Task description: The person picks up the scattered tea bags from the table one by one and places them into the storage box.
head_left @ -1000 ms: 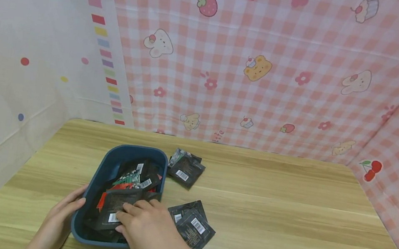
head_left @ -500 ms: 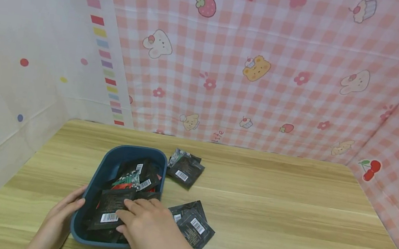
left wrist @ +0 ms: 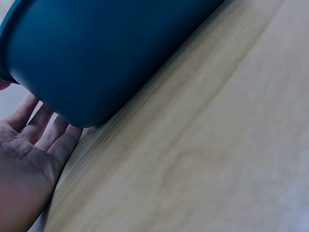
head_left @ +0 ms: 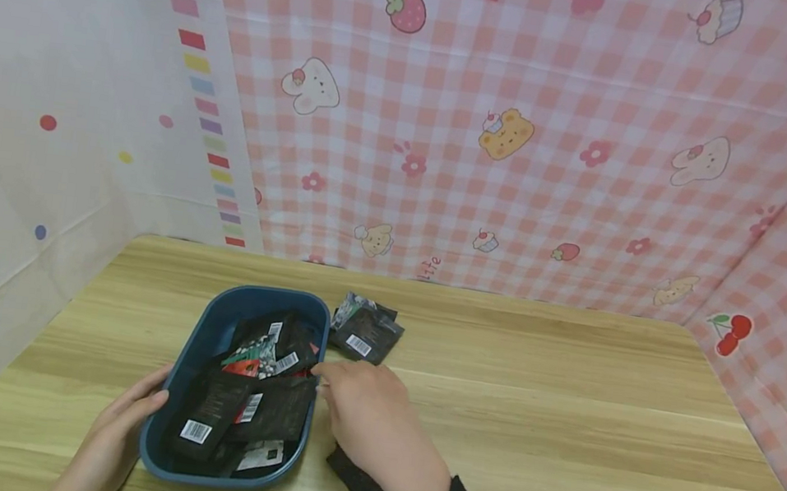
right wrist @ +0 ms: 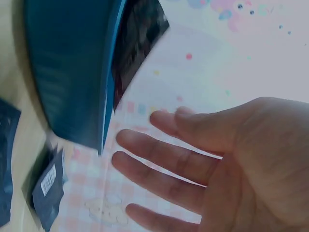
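Note:
Flat black sachets (head_left: pixel 212 404) with white barcode labels lie jumbled in a dark blue bin (head_left: pixel 223 484), some showing red or green print. My left hand (head_left: pixel 116 425) rests against the bin's left outer wall; in the left wrist view, the left fingers (left wrist: pixel 44 126) extend along that wall near its base. Over the bin's right rim is my right hand (head_left: pixel 380 426). In the right wrist view, the right fingers (right wrist: pixel 164 152) are spread and loosely bent with nothing between them, while a sachet (right wrist: pixel 137 43) shows above the rim.
Behind the bin's right side, a small pile of sachets (head_left: pixel 369 333) lies on the wooden table (head_left: pixel 563 434). Another dark sachet (head_left: pixel 355 477) is partly hidden under the right wrist. Patterned cloth (head_left: pixel 455 121) hangs around the back and sides.
My right hand has moved from the sachets inside the bin up and right to its right rim. Sachets inside have shifted, uncovering a pale one near the front. The left hand stays put.

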Available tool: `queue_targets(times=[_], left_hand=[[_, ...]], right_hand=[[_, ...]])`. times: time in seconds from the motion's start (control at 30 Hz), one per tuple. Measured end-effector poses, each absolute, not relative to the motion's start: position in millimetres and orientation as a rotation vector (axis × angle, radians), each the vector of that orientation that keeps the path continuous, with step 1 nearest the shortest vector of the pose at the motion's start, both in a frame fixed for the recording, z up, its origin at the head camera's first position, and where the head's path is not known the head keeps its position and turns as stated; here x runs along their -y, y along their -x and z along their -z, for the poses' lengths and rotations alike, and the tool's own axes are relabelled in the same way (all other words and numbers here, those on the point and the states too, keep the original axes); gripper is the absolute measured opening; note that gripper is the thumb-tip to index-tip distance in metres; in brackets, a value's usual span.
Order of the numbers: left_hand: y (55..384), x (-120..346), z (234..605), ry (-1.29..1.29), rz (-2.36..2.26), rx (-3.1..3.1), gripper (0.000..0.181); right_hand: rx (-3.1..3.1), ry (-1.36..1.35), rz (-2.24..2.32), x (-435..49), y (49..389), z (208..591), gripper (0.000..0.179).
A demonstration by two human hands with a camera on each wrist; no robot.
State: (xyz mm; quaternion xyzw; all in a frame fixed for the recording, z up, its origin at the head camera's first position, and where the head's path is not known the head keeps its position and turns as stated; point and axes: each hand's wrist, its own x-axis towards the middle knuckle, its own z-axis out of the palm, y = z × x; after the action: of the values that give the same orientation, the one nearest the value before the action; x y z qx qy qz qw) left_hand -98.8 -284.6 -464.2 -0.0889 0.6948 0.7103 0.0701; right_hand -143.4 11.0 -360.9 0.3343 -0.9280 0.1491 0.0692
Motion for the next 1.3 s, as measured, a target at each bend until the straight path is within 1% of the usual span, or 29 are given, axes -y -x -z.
queue_targets(times=[0.17,0.4,0.57,0.8,1.2,1.3], left_hand=[[100,285,465,0.29,-2.118,-2.1,0.063],[99,284,463,0.313,-2.125,-2.087,0.065],[99,284,462,0.324,-2.129,-2.082,0.066],[99,283,463,0.326,-2.111,-2.101,0.064],[99,282,460,0.348,-2.117,-2.092,0.067],[99,282,459,0.351,-2.112,-2.096,0.067]], right_hand=[[2.949,-0.904,-0.46,-24,151,361,0.025],[3.178,-0.76,-0.48,-35,158,368,0.047],[3.275,-0.673,-0.494,-40,164,376,0.058],[3.384,-0.587,-0.592,-42,170,386,0.059],[3.388,-0.562,-0.599,-41,173,396,0.07],[3.322,-0.596,-0.6,-40,173,396,0.065]])
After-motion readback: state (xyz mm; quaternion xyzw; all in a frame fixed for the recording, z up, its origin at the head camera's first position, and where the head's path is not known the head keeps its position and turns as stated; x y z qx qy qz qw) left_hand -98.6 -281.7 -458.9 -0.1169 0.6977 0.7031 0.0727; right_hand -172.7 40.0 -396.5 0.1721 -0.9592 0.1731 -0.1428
